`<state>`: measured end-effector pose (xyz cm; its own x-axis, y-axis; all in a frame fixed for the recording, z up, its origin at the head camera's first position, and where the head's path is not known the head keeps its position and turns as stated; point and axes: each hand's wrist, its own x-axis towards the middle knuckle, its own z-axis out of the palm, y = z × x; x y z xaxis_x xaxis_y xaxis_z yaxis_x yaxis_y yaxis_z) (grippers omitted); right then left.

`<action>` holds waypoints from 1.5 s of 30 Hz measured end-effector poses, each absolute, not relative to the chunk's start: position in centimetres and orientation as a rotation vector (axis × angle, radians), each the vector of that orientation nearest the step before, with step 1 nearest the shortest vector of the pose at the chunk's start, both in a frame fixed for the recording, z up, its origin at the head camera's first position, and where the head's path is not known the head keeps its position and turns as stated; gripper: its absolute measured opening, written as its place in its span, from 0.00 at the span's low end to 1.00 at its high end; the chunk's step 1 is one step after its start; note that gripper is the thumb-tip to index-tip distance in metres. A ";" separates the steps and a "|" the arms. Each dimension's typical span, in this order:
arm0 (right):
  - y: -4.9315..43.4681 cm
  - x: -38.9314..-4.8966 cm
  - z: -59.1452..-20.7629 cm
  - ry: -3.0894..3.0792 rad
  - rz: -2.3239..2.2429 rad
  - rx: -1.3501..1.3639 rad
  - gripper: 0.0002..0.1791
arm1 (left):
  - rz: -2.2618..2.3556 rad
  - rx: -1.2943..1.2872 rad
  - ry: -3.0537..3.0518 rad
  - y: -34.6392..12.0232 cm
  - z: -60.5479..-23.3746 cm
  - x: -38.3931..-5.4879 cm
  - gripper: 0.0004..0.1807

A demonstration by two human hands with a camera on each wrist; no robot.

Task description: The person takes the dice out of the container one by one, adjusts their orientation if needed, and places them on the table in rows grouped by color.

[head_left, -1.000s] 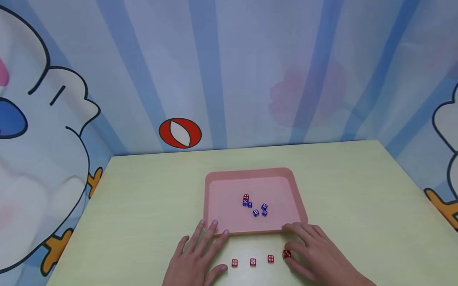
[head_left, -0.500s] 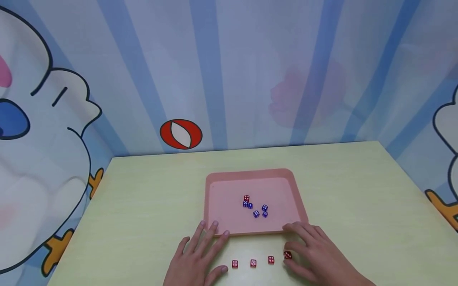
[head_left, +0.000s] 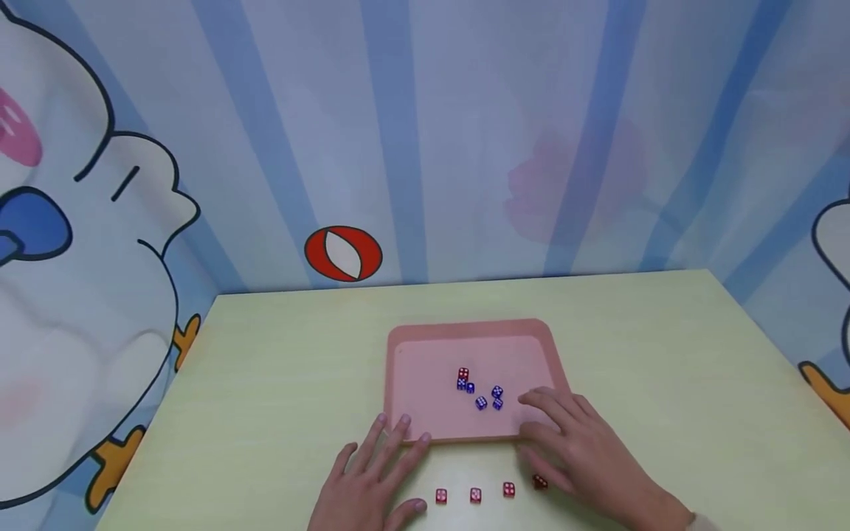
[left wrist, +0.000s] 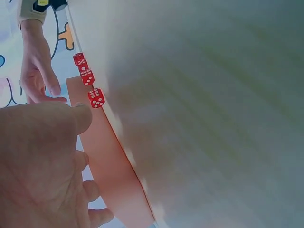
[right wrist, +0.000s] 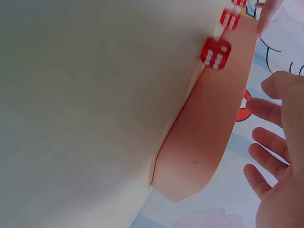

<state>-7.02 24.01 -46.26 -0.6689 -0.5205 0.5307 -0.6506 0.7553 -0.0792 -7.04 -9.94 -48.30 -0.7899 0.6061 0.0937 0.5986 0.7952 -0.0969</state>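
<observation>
My left hand [head_left: 368,479] lies with its fingers spread at the near left corner of the pink tray [head_left: 392,383], thumb beside the row of red dice. My right hand [head_left: 578,450] hovers over the tray's near right corner, fingers loosely bent and nothing between them. Along the table in front of the tray sit a left red die [head_left: 441,496], a second red die [head_left: 475,495], a third red die [head_left: 508,490] and a shadowed red die [head_left: 539,481] by my right thumb. Inside the tray, one red die [head_left: 463,373] touches a blue die [head_left: 461,384]; several more blue dice [head_left: 481,403] lie nearby.
The pale green table [head_left: 292,361] extends to both sides of the tray. Behind it stands a blue striped backdrop [head_left: 451,147] with cartoon figures and a red and white ball print [head_left: 343,254].
My right hand has let go of the rightmost red die and moved up and forward over the tray's near edge. The die stays on the table. My left hand keeps its place.
</observation>
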 end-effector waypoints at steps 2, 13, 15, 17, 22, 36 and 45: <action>23.9 -7.5 -46.3 -2.467 0.375 0.878 0.17 | 0.095 -0.967 -2.862 -9.9 -48.4 -7.0 0.39; 22.9 -10.2 -46.0 -2.513 0.394 0.866 0.05 | 0.099 -0.977 -2.840 -9.7 -48.2 -7.1 0.38; 22.8 -10.6 -46.0 -2.512 0.394 0.871 0.05 | 0.110 -0.979 -2.811 -9.7 -48.2 -7.1 0.38; 22.6 -10.9 -46.0 -2.514 0.395 0.880 0.04 | 0.114 -0.982 -2.789 -9.7 -48.3 -7.2 0.38; 22.0 -11.6 -46.0 -2.547 0.361 0.875 0.03 | 0.111 -0.983 -2.769 -9.9 -48.5 -7.1 0.38; 20.2 -13.4 -46.0 -2.729 0.231 0.720 0.07 | 0.116 -0.981 -2.829 -9.8 -48.2 -7.1 0.38; 19.6 -14.1 -46.3 -2.811 0.186 0.799 0.20 | 0.147 -0.989 -2.823 -9.9 -48.2 -7.1 0.38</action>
